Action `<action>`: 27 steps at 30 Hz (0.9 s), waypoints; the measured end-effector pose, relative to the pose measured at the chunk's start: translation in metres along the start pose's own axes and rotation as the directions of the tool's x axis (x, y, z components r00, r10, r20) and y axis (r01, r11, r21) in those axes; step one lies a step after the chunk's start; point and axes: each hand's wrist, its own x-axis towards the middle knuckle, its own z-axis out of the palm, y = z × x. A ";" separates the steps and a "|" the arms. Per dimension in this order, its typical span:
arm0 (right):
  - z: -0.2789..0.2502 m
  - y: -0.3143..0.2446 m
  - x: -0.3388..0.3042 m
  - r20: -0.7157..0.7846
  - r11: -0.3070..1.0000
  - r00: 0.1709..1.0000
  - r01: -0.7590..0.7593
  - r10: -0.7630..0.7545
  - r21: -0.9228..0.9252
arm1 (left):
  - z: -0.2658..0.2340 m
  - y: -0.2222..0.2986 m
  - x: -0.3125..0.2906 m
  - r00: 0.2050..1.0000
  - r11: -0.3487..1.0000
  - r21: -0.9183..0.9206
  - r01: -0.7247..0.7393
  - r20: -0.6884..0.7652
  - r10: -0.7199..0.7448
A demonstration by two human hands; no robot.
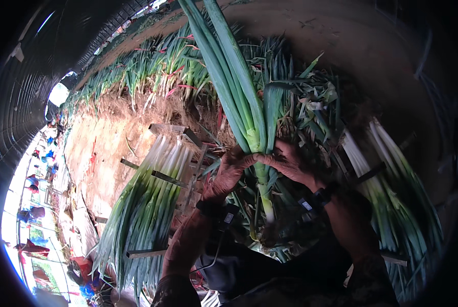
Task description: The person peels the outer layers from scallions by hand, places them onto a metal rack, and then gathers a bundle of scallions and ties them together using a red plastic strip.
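The fingers of your left hand [231, 169] and of your right hand [293, 166] are closed around one thick green onion with long dark leaves and a white base [253, 134], and your thumbs come together on its front, just below where the leaves spread. The onion is in the middle before you, its leaves pointing up and away, its root end hanging down toward your lap. The step seems to be the loosening of outer leaves; if so, keep one hand firm on the core and let the other draw only the outer layer, slowly and evenly, because a hard squeeze could crush or snap the stem. The dark green leaf bent over at its top [273, 108], above your right hand, deserves attention first. Keep your elbows close, since a bundle of white-stemmed green onions on metal bars [149, 197] lies at your left, and a similar shaded bundle [397, 199] at your right. Farther away stands the long heap of rooted green onions [160, 69].
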 end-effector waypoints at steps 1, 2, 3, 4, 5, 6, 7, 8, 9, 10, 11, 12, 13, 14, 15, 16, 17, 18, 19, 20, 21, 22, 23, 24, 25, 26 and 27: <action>0.008 0.008 0.003 0.004 0.989 0.999 0.048 -0.049 0.139 | -0.007 -0.010 -0.002 1.000 1.000 -0.014 -0.003 -0.012 0.003; 0.010 0.016 0.005 0.025 0.992 0.998 0.052 -0.055 0.115 | -0.005 -0.013 -0.002 0.999 0.999 -0.031 -0.027 -0.030 0.026; 0.015 0.018 0.006 0.052 0.993 0.998 0.038 -0.044 0.113 | -0.003 -0.009 -0.006 0.997 0.998 -0.042 -0.050 -0.061 0.048; 0.019 0.020 0.006 0.028 0.986 0.999 0.037 -0.042 0.165 | -0.002 -0.004 -0.009 0.995 0.998 0.009 -0.056 -0.081 0.056; 0.027 0.017 0.011 0.007 0.974 0.999 0.042 -0.045 0.220 | -0.008 -0.004 -0.010 0.994 0.997 -0.035 -0.067 -0.090 0.064; 0.030 0.004 0.008 0.042 0.986 0.998 -0.060 0.054 0.158 | -0.012 -0.003 -0.013 0.991 0.997 -0.048 -0.067 -0.120 0.061; 0.038 0.007 0.009 0.071 0.986 0.996 -0.065 0.055 0.156 | -0.017 -0.003 -0.017 0.987 0.996 -0.061 -0.068 -0.149 0.058; 0.042 0.009 0.006 0.086 0.987 0.996 -0.038 0.024 0.159 | -0.021 -0.003 -0.019 0.985 0.995 -0.072 -0.074 -0.162 0.062; 0.047 0.009 0.004 0.100 0.987 0.995 -0.010 -0.007 0.163 | -0.025 -0.003 -0.021 0.971 0.990 -0.081 -0.114 -0.219 0.093; 0.053 0.009 0.001 0.058 0.992 0.993 0.103 -0.099 -0.067 | -0.029 -0.002 -0.022 0.954 0.984 -0.086 -0.153 -0.275 0.124; 0.056 -0.006 -0.005 0.128 0.921 0.990 -0.010 0.065 -0.389 | -0.035 0.001 -0.026 0.949 0.977 -0.160 -0.139 -0.302 0.085; 0.063 -0.002 -0.014 0.169 0.916 0.984 0.020 0.053 -0.400 | -0.038 0.004 -0.024 0.935 0.972 -0.170 -0.160 -0.341 0.094; 0.070 0.007 -0.024 0.210 0.911 0.977 0.050 0.040 -0.410 | -0.040 0.007 -0.022 0.920 0.967 -0.180 -0.181 -0.379 0.102; 0.077 0.014 -0.035 0.307 0.902 0.952 0.154 -0.025 -0.404 | -0.046 0.010 -0.019 0.900 0.955 -0.179 -0.235 -0.410 0.145; 0.087 0.024 -0.046 0.408 0.890 0.908 0.259 -0.092 -0.376 | -0.056 0.009 -0.021 0.882 0.944 -0.212 -0.251 -0.452 0.132; 0.092 0.036 -0.061 0.501 0.853 0.864 0.301 -0.055 -0.427 | -0.063 0.010 -0.021 0.863 0.943 -0.193 -0.272 -0.482 0.151; 0.096 0.048 -0.075 0.585 0.811 0.811 0.351 -0.014 -0.469 | -0.069 0.012 -0.017 0.846 0.939 -0.175 -0.295 -0.506 0.171; 0.098 0.052 -0.079 0.557 0.819 0.830 0.307 0.018 -0.484 | -0.075 0.017 -0.017 0.830 0.921 -0.161 -0.354 -0.507 0.231; 0.096 0.063 -0.089 0.479 0.848 0.877 0.218 0.047 -0.483 | -0.074 0.017 -0.019 0.826 0.917 -0.162 -0.364 -0.511 0.238; 0.090 0.073 -0.102 0.403 0.862 0.912 0.139 0.080 -0.487 | -0.066 0.020 -0.016 0.826 0.863 -0.269 -0.427 -0.504 0.252; 0.089 0.074 -0.108 0.351 0.875 0.931 0.086 0.100 -0.476 | -0.063 0.022 -0.017 0.820 0.796 -0.362 -0.485 -0.504 0.270; 0.086 0.076 -0.108 0.300 0.883 0.947 0.040 0.116 -0.468 | -0.063 0.024 -0.017 0.855 0.775 -0.438 -0.456 -0.457 0.244; 0.082 0.071 -0.101 0.251 0.890 0.958 -0.009 0.138 -0.456 | -0.059 0.025 -0.016 0.856 0.767 -0.449 -0.459 -0.456 0.244; 0.078 0.064 -0.085 0.202 0.901 0.966 -0.059 0.159 -0.430 | -0.057 0.027 -0.015 0.851 0.750 -0.461 -0.475 -0.456 0.259; 0.075 0.059 -0.076 0.160 0.909 0.969 -0.111 0.190 -0.402 | -0.054 0.028 -0.015 0.848 0.733 -0.472 -0.489 -0.455 0.272; 0.085 0.042 -0.055 0.050 0.963 0.970 -0.228 0.237 -0.142 | -0.065 0.023 -0.022 0.845 0.760 -0.434 -0.484 -0.458 0.277; 0.088 0.012 -0.037 0.024 0.970 0.972 -0.229 0.232 -0.081 | -0.069 0.020 -0.024 0.841 0.755 -0.432 -0.492 -0.461 0.284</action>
